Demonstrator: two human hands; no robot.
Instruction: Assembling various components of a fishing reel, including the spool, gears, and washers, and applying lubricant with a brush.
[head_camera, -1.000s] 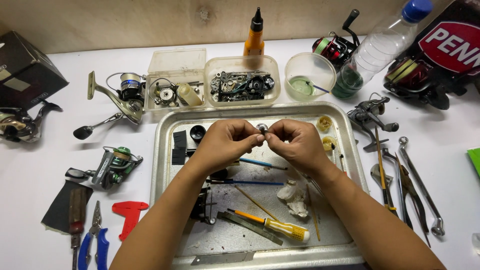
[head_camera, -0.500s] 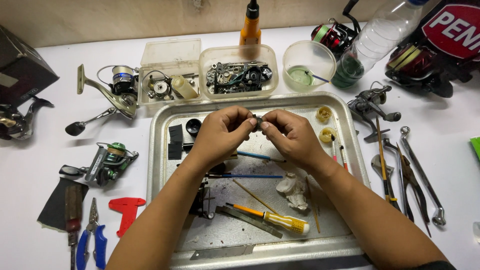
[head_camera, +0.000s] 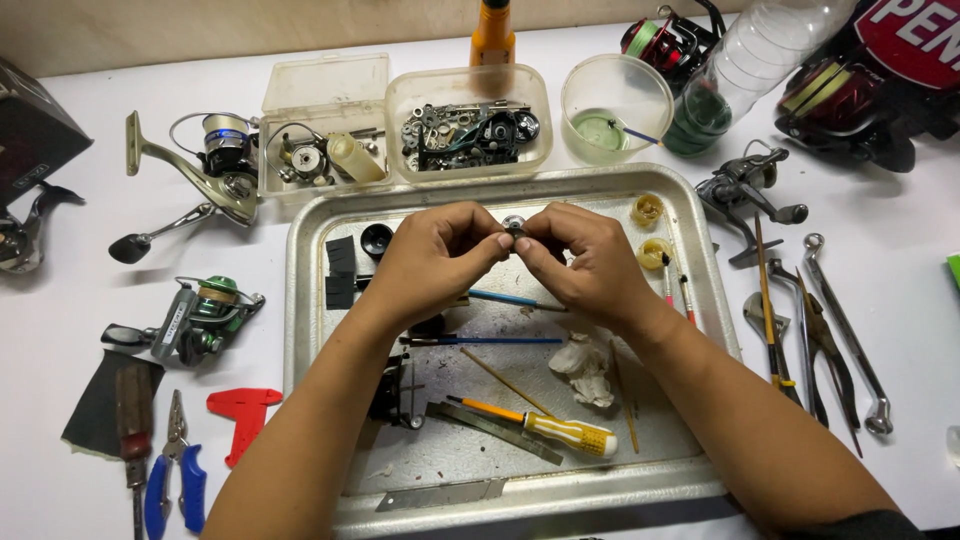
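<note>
both hands, left hand (head_camera: 435, 255) and right hand (head_camera: 585, 262), pinch a small round metal part (head_camera: 514, 225) between fingertips over the metal tray (head_camera: 700, 300). white table (head_camera: 80, 300) around it is cluttered with fishing reels (head_camera: 205, 315), pliers (head_camera: 175, 470), parts tubs (head_camera: 468, 120).

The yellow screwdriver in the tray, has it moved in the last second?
No. The yellow screwdriver lies in the same spot on the tray, beside the crumpled tissue; only the camera shifted.

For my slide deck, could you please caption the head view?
Both hands, left hand and right hand, pinch a small round metal part above a metal tray.
</note>
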